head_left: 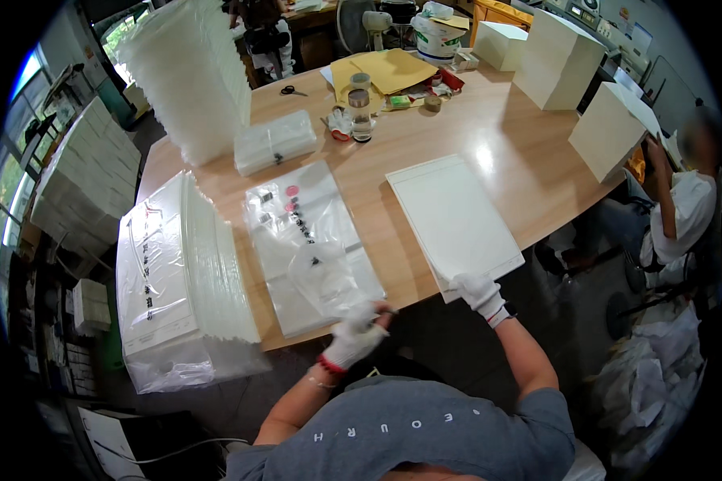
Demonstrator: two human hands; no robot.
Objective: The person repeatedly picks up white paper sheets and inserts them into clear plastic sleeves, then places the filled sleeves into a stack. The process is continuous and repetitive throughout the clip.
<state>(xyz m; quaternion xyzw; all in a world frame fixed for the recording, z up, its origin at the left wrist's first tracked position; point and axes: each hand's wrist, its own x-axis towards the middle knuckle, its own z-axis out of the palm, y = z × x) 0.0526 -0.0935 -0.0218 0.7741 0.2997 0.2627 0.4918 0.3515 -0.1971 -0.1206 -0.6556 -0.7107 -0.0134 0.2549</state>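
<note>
The person's left hand [357, 337], in a white knitted glove with bare fingertips showing, is partly curled at the near edge of a flat clear plastic bag printed in black and pink [303, 240]; blur hides whether it pinches the film. The right hand [478, 296], gloved in white, has its fingers bent at the near-left corner of a thin rectangular stack of white sheets [456, 216]; whether they grip it cannot be told. These sheets lie on the pale wood-grain table [529, 172], their near corner past its edge. The bag lies to their left, and at far left stands a thick pile of plastic-wrapped white sheets [164, 276].

Beyond are a folded bundle of clear plastic [277, 143], a tall, ragged-edged white stack [186, 80], a clear cylindrical container [361, 120] and, at right, a tall white block [560, 60]. Farther still lie black-handled scissors [289, 91] and yellow paper envelopes [397, 68].
</note>
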